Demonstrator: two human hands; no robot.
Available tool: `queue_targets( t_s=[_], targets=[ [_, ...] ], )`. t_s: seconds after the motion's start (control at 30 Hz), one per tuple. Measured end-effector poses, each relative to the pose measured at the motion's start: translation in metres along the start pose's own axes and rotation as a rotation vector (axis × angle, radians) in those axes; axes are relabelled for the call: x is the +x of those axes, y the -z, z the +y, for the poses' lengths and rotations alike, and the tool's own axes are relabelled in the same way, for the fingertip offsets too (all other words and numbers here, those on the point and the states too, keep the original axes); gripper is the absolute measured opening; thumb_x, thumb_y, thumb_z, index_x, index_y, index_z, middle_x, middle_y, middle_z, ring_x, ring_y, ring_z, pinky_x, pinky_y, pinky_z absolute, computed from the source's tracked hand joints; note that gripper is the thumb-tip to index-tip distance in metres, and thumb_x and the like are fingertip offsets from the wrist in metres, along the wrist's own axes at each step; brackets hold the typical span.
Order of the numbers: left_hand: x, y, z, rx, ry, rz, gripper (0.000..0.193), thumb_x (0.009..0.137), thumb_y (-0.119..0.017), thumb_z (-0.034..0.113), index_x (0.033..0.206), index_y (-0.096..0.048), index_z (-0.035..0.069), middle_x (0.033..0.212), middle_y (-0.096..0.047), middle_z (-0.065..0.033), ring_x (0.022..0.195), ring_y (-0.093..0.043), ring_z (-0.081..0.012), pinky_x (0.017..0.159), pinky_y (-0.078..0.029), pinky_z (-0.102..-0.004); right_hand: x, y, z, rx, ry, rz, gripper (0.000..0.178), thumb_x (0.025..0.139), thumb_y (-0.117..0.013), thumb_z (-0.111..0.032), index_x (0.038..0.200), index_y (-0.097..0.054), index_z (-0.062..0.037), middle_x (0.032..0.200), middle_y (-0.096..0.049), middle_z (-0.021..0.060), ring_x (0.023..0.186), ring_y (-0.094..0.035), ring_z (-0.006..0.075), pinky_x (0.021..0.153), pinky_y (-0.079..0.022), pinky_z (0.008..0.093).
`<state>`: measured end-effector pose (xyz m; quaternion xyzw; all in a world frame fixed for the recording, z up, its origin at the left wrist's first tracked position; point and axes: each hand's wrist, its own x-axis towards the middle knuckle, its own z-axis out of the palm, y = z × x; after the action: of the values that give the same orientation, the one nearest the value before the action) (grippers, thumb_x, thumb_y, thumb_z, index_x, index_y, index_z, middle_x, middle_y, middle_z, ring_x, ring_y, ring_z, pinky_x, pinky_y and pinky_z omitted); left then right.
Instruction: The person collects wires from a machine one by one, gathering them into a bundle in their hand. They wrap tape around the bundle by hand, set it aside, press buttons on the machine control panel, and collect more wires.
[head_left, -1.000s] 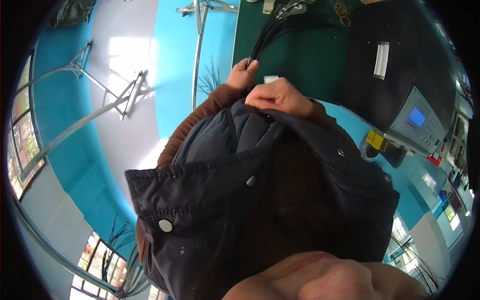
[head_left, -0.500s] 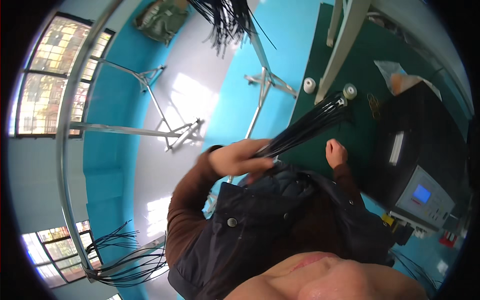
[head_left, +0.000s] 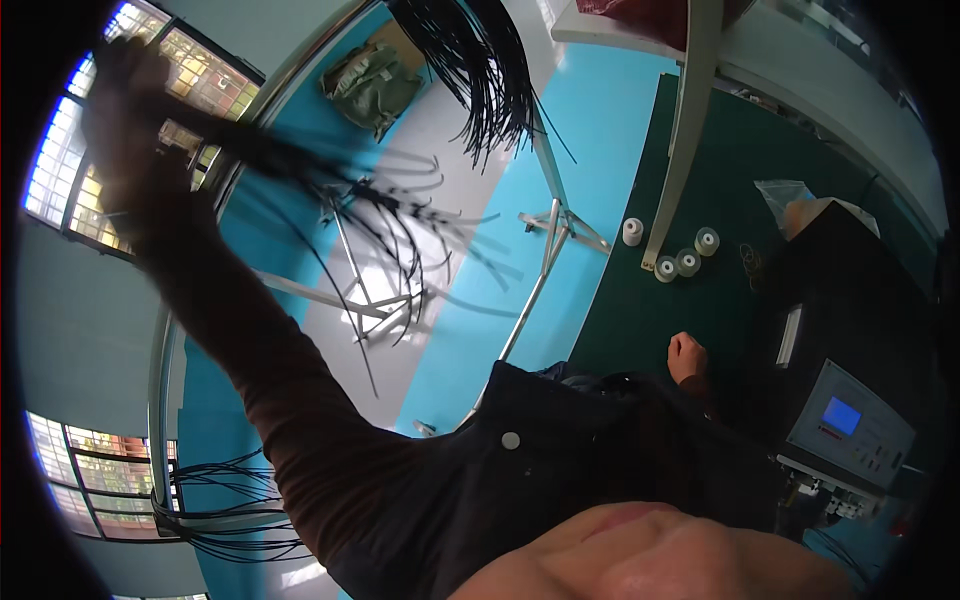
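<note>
My left hand (head_left: pixel 130 135) is raised high at the far left, blurred by motion, in front of the window. Its fingers are closed round one end of a bundle of black wires (head_left: pixel 330 190), whose loose ends fan out and sag to the right above the floor. Down at the right, my right hand (head_left: pixel 686 357) rests as a loose fist on the green table top (head_left: pixel 640 320), with nothing visible in it. Several thread-like spools (head_left: pixel 688 262) stand on the table beyond that hand.
A metal rail (head_left: pixel 160 400) runs along the left, with black wires (head_left: pixel 240 520) hung on it low down. Another wire bunch (head_left: pixel 490 80) hangs at the top middle. A black machine (head_left: pixel 850 300) with a lit screen stands at right. Wheeled stand legs (head_left: pixel 560 230) stand on the floor.
My left hand has swung from in front of my chest up to the far left, carrying the wire bundle off the table side. The right fist stays on the table.
</note>
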<state>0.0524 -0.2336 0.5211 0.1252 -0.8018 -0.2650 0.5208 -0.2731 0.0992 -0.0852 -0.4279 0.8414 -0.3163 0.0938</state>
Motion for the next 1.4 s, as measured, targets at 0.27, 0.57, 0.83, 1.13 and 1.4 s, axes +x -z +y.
queue_targets(
  t_s=[0.27, 0.57, 0.83, 1.13, 1.4],
  targets=[
    [0.125, -0.037, -0.246, 0.814, 0.432, 0.184, 0.031, 0.079, -0.053, 0.035, 0.088, -0.062, 0.007, 0.092, -0.058, -0.0132, 0.089, -0.056, -0.0257, 0.074, -0.046, -0.0334, 0.002, 0.001, 0.000, 0.003, -0.021, 0.059, 0.012, 0.082, -0.052, -0.015, 0.076, -0.054, -0.0043, 0.076, -0.058, 0.0153, 0.072, -0.057, 0.0359, 0.063, -0.046, 0.0434],
    [0.153, -0.121, -0.293, 1.378, 0.220, -0.045, 0.044, 0.078, -0.048, 0.037, 0.107, -0.059, 0.007, 0.107, -0.057, -0.0199, 0.099, -0.056, -0.0334, 0.081, -0.045, -0.0414, -0.022, -0.006, 0.005, 0.028, -0.098, 0.220, 0.012, 0.082, -0.050, -0.013, 0.075, -0.052, -0.0031, 0.075, -0.056, 0.0172, 0.072, -0.056, 0.0369, 0.061, -0.045, 0.0431],
    [0.198, -0.099, -0.393, 1.582, -0.075, -0.170, 0.036, 0.079, -0.054, 0.033, 0.104, -0.057, 0.007, 0.096, -0.058, -0.0145, 0.090, -0.057, -0.0287, 0.077, -0.046, -0.0387, 0.005, -0.005, -0.002, 0.408, -0.132, 0.277, 0.061, 0.072, -0.058, -0.004, 0.129, -0.039, -0.0088, 0.104, -0.059, 0.0174, 0.097, -0.057, 0.0314, 0.083, -0.046, 0.0368],
    [0.010, -0.179, -0.264, 0.921, -0.727, 0.271, 0.032, 0.077, -0.063, 0.027, 0.094, -0.058, 0.001, 0.085, -0.057, -0.0101, 0.082, -0.057, -0.0240, 0.075, -0.048, -0.0344, -0.012, 0.001, -0.007, 0.095, -0.082, 0.276, 0.065, 0.074, -0.058, -0.008, 0.134, -0.033, -0.0117, 0.109, -0.057, 0.0173, 0.098, -0.056, 0.0316, 0.085, -0.043, 0.0388],
    [-0.263, -0.288, -0.135, 0.015, -0.447, -0.292, 0.015, 0.079, -0.053, 0.002, 0.092, -0.055, -0.005, 0.094, -0.054, -0.0193, 0.088, -0.055, -0.0287, 0.076, -0.047, -0.0358, -0.013, 0.059, -0.088, -0.222, -0.165, 0.258, 0.042, 0.073, -0.061, -0.012, 0.113, -0.050, -0.0054, 0.089, -0.061, 0.0116, 0.086, -0.058, 0.0292, 0.077, -0.046, 0.0377]
  ],
)
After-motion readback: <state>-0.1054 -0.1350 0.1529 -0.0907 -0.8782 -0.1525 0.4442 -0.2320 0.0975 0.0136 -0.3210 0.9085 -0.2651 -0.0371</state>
